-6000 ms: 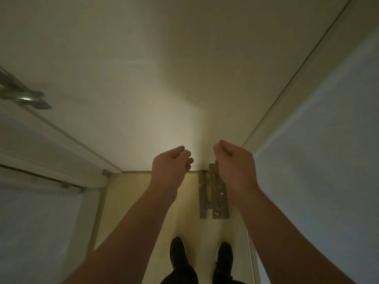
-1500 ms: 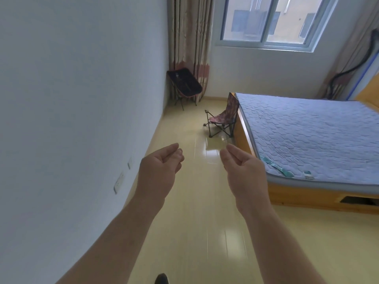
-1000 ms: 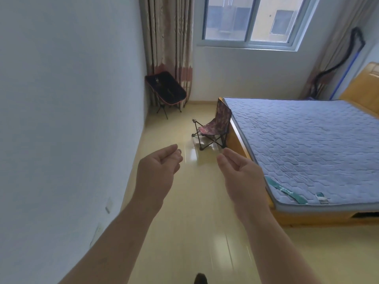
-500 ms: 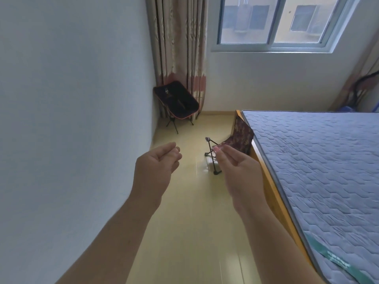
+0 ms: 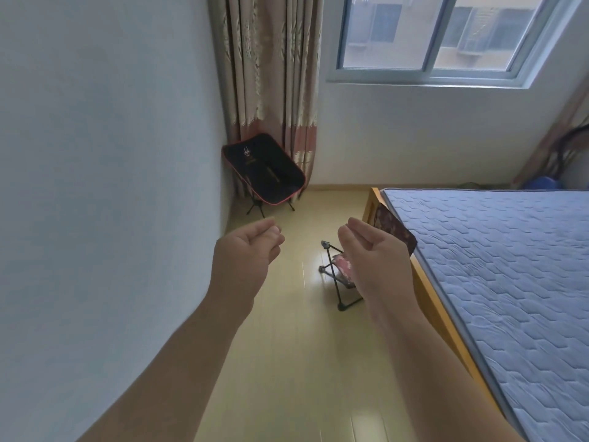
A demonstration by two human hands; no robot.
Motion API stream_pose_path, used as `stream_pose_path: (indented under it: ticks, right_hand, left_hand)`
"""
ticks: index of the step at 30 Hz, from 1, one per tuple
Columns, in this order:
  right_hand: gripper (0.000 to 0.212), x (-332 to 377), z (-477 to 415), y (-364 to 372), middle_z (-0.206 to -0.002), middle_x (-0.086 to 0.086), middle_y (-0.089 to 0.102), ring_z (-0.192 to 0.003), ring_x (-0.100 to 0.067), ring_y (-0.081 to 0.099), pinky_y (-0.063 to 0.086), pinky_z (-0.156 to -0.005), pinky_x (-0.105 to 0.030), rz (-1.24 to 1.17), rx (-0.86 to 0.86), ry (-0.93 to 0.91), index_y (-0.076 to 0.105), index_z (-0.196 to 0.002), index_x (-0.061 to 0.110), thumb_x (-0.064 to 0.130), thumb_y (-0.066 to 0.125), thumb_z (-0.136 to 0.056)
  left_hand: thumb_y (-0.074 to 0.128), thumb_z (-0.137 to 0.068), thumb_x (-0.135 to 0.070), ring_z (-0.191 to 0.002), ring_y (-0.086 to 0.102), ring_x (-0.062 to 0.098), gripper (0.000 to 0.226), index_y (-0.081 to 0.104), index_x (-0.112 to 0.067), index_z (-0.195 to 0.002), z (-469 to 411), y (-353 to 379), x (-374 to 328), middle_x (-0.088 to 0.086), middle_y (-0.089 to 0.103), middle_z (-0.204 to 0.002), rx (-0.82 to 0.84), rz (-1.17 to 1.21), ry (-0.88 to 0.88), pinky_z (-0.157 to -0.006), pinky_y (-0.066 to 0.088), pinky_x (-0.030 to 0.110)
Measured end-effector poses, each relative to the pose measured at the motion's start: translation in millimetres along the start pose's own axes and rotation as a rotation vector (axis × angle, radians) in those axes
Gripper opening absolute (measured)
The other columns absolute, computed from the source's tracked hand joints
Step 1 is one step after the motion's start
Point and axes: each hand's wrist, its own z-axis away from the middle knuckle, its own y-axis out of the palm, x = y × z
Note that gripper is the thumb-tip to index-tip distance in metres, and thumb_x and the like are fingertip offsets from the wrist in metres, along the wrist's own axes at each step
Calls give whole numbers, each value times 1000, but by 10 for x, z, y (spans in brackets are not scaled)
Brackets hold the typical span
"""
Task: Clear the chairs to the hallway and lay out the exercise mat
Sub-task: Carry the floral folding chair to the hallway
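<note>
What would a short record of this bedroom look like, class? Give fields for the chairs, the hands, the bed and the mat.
left hand: raised, loosely curled, holding nothing
right hand: raised, loosely curled, holding nothing
black chair: upright in the corner, in front of the curtain
patterned chair: on the floor beside the bed, partly hidden by the right hand
mat: none in view

OCCLUSION: patterned chair (image 5: 396,231) largely covered by right hand (image 5: 377,260); only backrest corner, seat edge and front legs show | CROP: bed (image 5: 510,282) runs off right and bottom edges; window (image 5: 430,33) off top; forearms (image 5: 178,362) off bottom | ILLEGIBLE: emblem (image 5: 246,152) on black chair (image 5: 266,177) too small to read | UNIDENTIFIED: dark and blue items (image 5: 545,182) beyond the bed, cut by the edge.
</note>
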Motion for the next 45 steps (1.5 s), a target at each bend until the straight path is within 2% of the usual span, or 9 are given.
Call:
stream_pose_path:
  ticks: [7,14,20,23,27,30,33,39,45]
  right_hand:
    - [45,44,-1330,716,-129,8,69,-106,6,63,55,-100,-33,2,-64,4,62,-138,16,30,69,-96]
    - [45,-291,-2820,1241,-128,9,69,-99,19,58,48,-86,-3,34,-83,-17,62,-138,15,32,68,-96]
    - [43,-308,-4312,1594,-115,19,72,-101,6,68,51,-90,-9,-68,-114,1,65,-135,14,29,70,-95]
    - [18,-192,-5078,1773,-87,29,73,-88,16,66,47,-74,1,-68,-93,2,77,-109,35,25,70,-95]
    - [41,-87,-5778,2003,-82,31,73,-82,13,68,48,-72,-1,-51,-44,5,73,-74,56,23,69,-96]
    - [17,-251,-6449,2163,-92,31,72,-95,14,66,49,-86,-4,-47,-86,10,74,-105,39,26,70,-95]
    - [40,-367,-6968,2277,-119,15,72,-105,10,65,48,-90,-5,-51,-100,-2,66,-133,17,28,71,-94]
    - [45,-512,-8287,2589,-119,12,72,-104,10,65,48,-82,-1,-3,-236,-39,66,-134,13,30,74,-93]
    - [44,-480,-9343,2729,-97,30,66,-97,15,65,45,-71,1,27,-393,-39,67,-131,11,29,75,-91]
  left_hand:
    - [62,-99,-10,-100,75,11,24,70,-13,-122,-1698,196,-193,2,76,-111,82,-33,15,-96,58,35]
    - [62,-99,-9,-99,75,11,25,70,-11,-123,-3229,572,-73,2,76,-110,98,-44,11,-96,58,33]
    - [63,-99,-9,-99,75,10,20,72,-16,-115,-4572,1017,-170,1,77,-107,89,-84,29,-96,58,34]
    - [64,-98,-11,-99,75,10,21,73,-16,-116,-5276,1269,-305,-2,79,-102,73,-84,49,-95,58,34]
    - [64,-98,-13,-98,75,8,20,73,-22,-113,-5991,1536,-361,-7,79,-100,64,-93,59,-93,59,32]
    - [64,-98,-12,-98,75,8,20,73,-27,-108,-6672,1762,-312,-6,79,-101,87,-88,39,-91,60,30]
    - [64,-98,-10,-98,75,9,20,73,-26,-106,-7250,1947,-258,-5,79,-101,111,-63,27,-90,60,30]
    - [64,-98,-9,-96,75,10,19,73,-17,-112,-8674,2503,-169,-5,79,-98,227,-17,3,-89,60,29]
    - [65,-97,-8,-95,76,10,20,72,-13,-116,-9827,3112,-267,2,78,-105,377,-17,-25,-90,60,30]
